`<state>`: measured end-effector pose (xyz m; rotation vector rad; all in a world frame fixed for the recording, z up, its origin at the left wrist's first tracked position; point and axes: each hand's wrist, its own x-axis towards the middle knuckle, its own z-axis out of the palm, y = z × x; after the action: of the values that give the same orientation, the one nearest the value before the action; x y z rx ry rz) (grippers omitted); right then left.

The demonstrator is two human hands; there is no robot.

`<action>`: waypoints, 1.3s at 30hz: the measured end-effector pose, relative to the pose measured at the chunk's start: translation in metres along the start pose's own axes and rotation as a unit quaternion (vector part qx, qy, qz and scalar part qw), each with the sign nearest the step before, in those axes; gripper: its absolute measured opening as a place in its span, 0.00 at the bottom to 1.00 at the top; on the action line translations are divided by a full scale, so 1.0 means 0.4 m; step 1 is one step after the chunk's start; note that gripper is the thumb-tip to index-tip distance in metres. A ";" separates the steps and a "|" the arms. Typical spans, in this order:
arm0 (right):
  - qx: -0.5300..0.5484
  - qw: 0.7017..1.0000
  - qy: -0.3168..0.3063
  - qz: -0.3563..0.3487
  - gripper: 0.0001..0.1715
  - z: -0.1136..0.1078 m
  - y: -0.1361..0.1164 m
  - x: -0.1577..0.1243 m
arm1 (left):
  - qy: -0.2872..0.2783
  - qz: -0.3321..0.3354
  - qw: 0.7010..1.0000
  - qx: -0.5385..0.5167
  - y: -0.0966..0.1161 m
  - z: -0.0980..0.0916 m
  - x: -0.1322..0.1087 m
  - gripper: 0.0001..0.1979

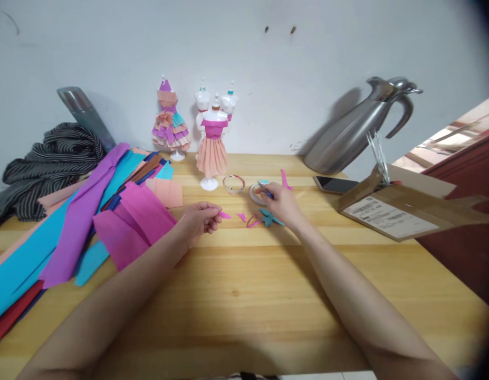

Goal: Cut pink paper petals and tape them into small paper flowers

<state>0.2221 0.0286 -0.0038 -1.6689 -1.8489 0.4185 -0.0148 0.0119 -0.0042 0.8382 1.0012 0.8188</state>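
Note:
My left hand (200, 217) rests on the wooden table (244, 295) with its fingers pinched on a small pink paper scrap (225, 215). My right hand (279, 202) reaches to a roll of white tape (256, 193) and grips a thin blue tool (265, 191) against it. Small pink scraps (248, 219) and a teal paper piece (269, 217) lie between and under the hands. A second, clear tape ring (233, 183) lies just behind.
Pink, purple, teal and red paper sheets (89, 221) spread over the left. Mannequins in paper dresses (211, 145) stand at the back. A steel jug (355, 129), a phone (335, 184) and a cardboard box (394, 208) sit right; striped cloth (50, 158) far left.

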 end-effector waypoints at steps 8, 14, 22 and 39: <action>0.027 0.969 -0.237 -0.059 0.11 0.079 -0.126 -0.114 | 0.057 0.096 0.991 -0.078 0.028 0.000 -0.009 0.04; -0.095 0.942 -0.272 -0.171 0.09 0.064 -0.166 -0.147 | 0.063 0.095 0.990 -0.087 0.040 -0.003 -0.010 0.04; -0.169 0.932 -0.242 -0.212 0.14 0.028 -0.025 -0.050 | 0.056 0.067 0.993 -0.082 0.025 0.010 -0.010 0.03; -0.248 0.952 -0.139 -0.116 0.14 0.146 -0.057 0.083 | 0.072 0.059 0.990 -0.103 0.014 -0.001 0.004 0.06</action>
<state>0.1674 0.0668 -0.0274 -1.7363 -2.4872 0.0903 -0.0157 0.0158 -0.0002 0.6717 0.9805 1.0785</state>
